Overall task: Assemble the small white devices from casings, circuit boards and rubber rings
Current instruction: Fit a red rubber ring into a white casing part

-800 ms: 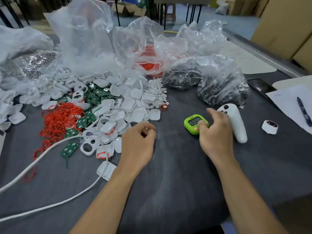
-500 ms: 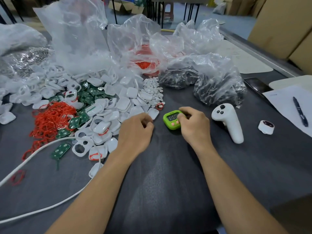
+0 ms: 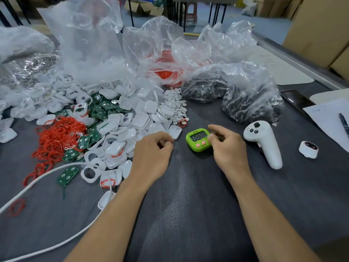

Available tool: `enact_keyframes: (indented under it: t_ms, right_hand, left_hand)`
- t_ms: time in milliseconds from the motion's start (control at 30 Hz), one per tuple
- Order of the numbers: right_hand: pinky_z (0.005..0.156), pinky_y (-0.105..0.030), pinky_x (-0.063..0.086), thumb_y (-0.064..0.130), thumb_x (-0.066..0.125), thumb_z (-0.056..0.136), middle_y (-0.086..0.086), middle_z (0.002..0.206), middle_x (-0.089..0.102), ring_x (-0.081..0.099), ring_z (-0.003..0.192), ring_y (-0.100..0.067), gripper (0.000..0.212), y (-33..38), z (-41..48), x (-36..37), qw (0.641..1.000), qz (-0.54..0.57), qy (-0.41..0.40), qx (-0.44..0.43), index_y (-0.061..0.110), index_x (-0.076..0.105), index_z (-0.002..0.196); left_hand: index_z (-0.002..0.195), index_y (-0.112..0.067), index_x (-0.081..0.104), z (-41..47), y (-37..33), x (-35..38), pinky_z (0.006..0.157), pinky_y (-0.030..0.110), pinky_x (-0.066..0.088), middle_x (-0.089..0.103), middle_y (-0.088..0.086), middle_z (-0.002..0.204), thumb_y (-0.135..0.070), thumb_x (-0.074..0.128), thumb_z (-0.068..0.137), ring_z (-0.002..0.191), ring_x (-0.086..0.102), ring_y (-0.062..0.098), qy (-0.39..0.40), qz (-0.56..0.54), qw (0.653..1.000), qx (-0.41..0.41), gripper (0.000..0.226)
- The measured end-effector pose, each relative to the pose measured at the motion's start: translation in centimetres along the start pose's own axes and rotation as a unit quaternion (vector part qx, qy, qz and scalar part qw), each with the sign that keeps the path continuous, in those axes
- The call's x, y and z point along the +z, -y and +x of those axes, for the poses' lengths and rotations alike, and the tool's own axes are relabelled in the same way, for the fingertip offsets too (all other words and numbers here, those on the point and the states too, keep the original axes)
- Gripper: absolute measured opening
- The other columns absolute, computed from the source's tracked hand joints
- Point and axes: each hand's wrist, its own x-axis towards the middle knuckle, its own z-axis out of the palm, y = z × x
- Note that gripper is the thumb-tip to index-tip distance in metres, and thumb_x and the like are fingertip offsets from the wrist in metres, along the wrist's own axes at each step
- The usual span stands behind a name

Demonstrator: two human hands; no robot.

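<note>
A heap of white casings (image 3: 136, 120) lies at the left of the dark table, mixed with green circuit boards (image 3: 98, 106) and a tangle of red rubber rings (image 3: 56, 137). Small white round caps (image 3: 173, 104) are piled behind them. My left hand (image 3: 153, 154) rests on the table beside the casings, its fingers curled with nothing visible in them. My right hand (image 3: 228, 148) pinches the right edge of a green timer (image 3: 198, 138) that lies flat with its display showing. One assembled white device (image 3: 308, 149) sits at the far right.
A white controller (image 3: 264, 142) lies right of my right hand. Clear plastic bags (image 3: 245, 87) of parts fill the back. A white cable (image 3: 37, 178) crosses the front left. A phone (image 3: 294, 99), paper (image 3: 328, 118) and pen (image 3: 344, 123) lie at the right edge.
My right hand has slid the green timer leftward, away from the white controller, and now holds only its right edge. My left hand has stayed curled in place.
</note>
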Motion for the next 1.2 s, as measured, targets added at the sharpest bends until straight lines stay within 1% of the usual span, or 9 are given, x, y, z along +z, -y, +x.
enact_keyframes:
  t_ms: [167, 267, 400, 500, 667, 767, 933, 1100, 1200]
  right_hand:
    - [0.101, -0.023, 0.034, 0.047, 0.087, 0.063, 0.023, 0.141, 0.051, 0.045, 0.126, -0.007, 0.088, 0.1, 0.4, -0.1, 0.971, -0.144, 0.158, -0.11, 0.045, 0.052, 0.144]
    - [0.108, -0.031, 0.039, 0.037, 0.089, 0.069, 0.007, 0.144, 0.058, 0.05, 0.129, -0.021, 0.079, 0.6, 1.7, 0.7, 0.987, -0.131, 0.06, -0.076, 0.033, 0.059, 0.142]
    - [0.12, -0.047, 0.026, 0.042, 0.079, 0.083, -0.009, 0.163, 0.035, 0.031, 0.148, -0.032, 0.077, 2.8, 1.7, 3.0, 0.953, -0.278, -0.063, -0.101, 0.021, 0.049, 0.15]
    - [0.12, -0.044, 0.027, 0.029, 0.077, 0.085, -0.01, 0.156, 0.045, 0.037, 0.146, -0.031, 0.064, 4.8, 0.1, 6.6, 0.953, -0.204, -0.019, -0.221, 0.016, 0.056, 0.144]
    - [0.126, -0.036, 0.021, 0.018, 0.057, 0.093, -0.005, 0.166, 0.031, 0.024, 0.153, -0.021, 0.066, 6.9, 0.7, 11.3, 0.958, -0.095, 0.186, -0.199, 0.02, 0.041, 0.156]
    - [0.125, -0.041, 0.022, 0.024, 0.053, 0.096, -0.007, 0.168, 0.027, 0.022, 0.154, -0.023, 0.063, 6.5, 2.2, 12.3, 0.949, -0.126, 0.193, -0.215, 0.022, 0.039, 0.157]
    - [0.114, -0.049, 0.036, 0.018, 0.055, 0.099, -0.002, 0.15, 0.05, 0.04, 0.143, -0.024, 0.051, 6.6, 4.2, 13.0, 0.949, -0.128, 0.15, -0.248, 0.02, 0.048, 0.149]
    - [0.103, -0.023, 0.043, 0.007, 0.06, 0.095, 0.003, 0.131, 0.063, 0.059, 0.122, -0.016, 0.034, 6.8, 4.7, 12.7, 0.976, 0.019, 0.101, -0.191, 0.019, 0.068, 0.126]
    - [0.104, -0.012, 0.043, 0.005, 0.065, 0.093, 0.009, 0.13, 0.065, 0.058, 0.119, 0.003, 0.031, 6.7, 4.5, 12.0, 0.98, 0.088, 0.072, -0.163, 0.025, 0.075, 0.113]
  left_hand:
    - [0.084, -0.037, 0.073, -0.3, -0.7, -0.7, 0.061, 0.023, 0.045, 0.064, -0.02, 0.067, -0.028, 0.056, 0.083, 0.063, 0.059, 0.003, -0.004, 0.028, 1.0, 0.014, 0.019]
    - [0.097, -0.035, 0.075, 0.9, -0.4, -2.4, 0.076, 0.031, 0.05, 0.069, -0.015, 0.076, -0.025, 0.058, 0.088, 0.082, 0.064, 0.014, -0.04, 0.098, 0.994, 0.034, 0.021]
    - [0.114, -0.02, 0.074, 3.1, 1.2, -4.9, 0.091, 0.028, 0.037, 0.071, -0.001, 0.116, -0.016, 0.064, 0.089, 0.11, 0.061, 0.022, -0.086, 0.188, 0.974, 0.095, 0.027]
    - [0.113, -0.014, 0.075, 3.8, 2.5, -5.1, 0.098, 0.031, 0.036, 0.071, 0.004, 0.122, -0.014, 0.066, 0.088, 0.115, 0.06, 0.025, -0.088, 0.241, 0.959, 0.124, 0.027]
    - [0.107, -0.011, 0.076, 5.5, 3.8, -5.1, 0.092, 0.032, 0.041, 0.074, 0.004, 0.109, -0.003, 0.061, 0.089, 0.104, 0.063, 0.027, -0.112, 0.241, 0.955, 0.131, 0.024]
    - [0.11, -0.011, 0.074, 7.1, 4.5, -5.4, 0.096, 0.033, 0.042, 0.073, 0.003, 0.111, -0.003, 0.059, 0.09, 0.106, 0.06, 0.025, -0.123, 0.239, 0.953, 0.138, 0.026]
    - [0.108, -0.016, 0.071, 10.1, 5.0, -5.6, 0.095, 0.033, 0.043, 0.07, -0.001, 0.108, -0.015, 0.059, 0.089, 0.103, 0.057, 0.021, -0.125, 0.22, 0.958, 0.132, 0.023]
    - [0.105, -0.016, 0.073, 11.4, 4.8, -5.8, 0.095, 0.033, 0.043, 0.071, -0.002, 0.105, -0.016, 0.061, 0.086, 0.102, 0.059, 0.022, -0.124, 0.194, 0.968, 0.097, 0.023]
    - [0.12, -0.017, 0.073, 10.6, 4.1, -6.7, 0.106, 0.036, 0.039, 0.071, -0.002, 0.12, -0.023, 0.066, 0.091, 0.116, 0.059, 0.024, -0.102, 0.196, 0.971, 0.09, 0.03]
